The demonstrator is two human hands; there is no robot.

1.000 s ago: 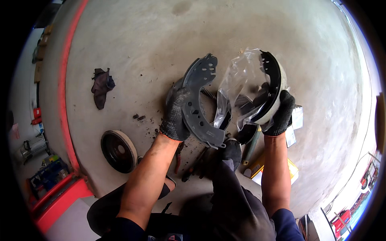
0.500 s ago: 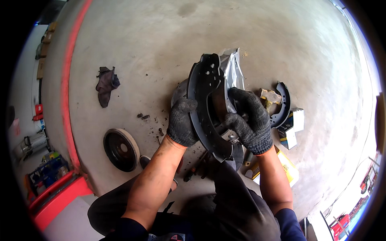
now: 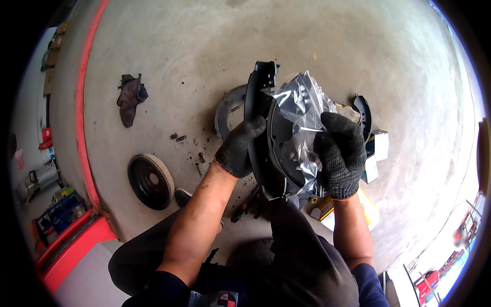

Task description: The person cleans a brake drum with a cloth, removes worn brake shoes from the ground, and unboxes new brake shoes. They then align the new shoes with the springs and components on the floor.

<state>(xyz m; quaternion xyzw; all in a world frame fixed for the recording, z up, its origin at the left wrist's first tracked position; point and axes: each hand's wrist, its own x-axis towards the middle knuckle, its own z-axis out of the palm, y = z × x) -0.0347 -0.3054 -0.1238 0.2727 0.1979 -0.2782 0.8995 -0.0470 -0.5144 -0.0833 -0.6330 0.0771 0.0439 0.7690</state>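
Observation:
My left hand (image 3: 238, 148), in a dark knitted glove, grips a black curved brake shoe (image 3: 258, 92) upright along its left side, thumb over it. My right hand (image 3: 341, 156), gloved alike, is closed on a crumpled clear plastic bag (image 3: 302, 100), which lies against a second curved shoe (image 3: 279, 143); whether that shoe is inside cannot be told. Behind, on the floor, are a grey curved part (image 3: 225, 112) and, right of my right hand, another black shoe (image 3: 364, 115) beside a partly hidden hammer head (image 3: 348, 111). Small springs (image 3: 179, 137) and dark tools (image 3: 240, 212) lie below.
A brake drum (image 3: 151, 181) and a dark rag (image 3: 132, 100) rest on the concrete at left, inside a red line (image 3: 84, 92). A red metal structure (image 3: 71, 240) is lower left. Boxes (image 3: 376, 148) lie right, above yellow packaging (image 3: 365, 210). My knees and shoe frame the lower edge.
My hands have come closer together than a second ago. The plastic bag has swung leftward over the shoes, and the held left shoe has turned to show its dark, narrower side.

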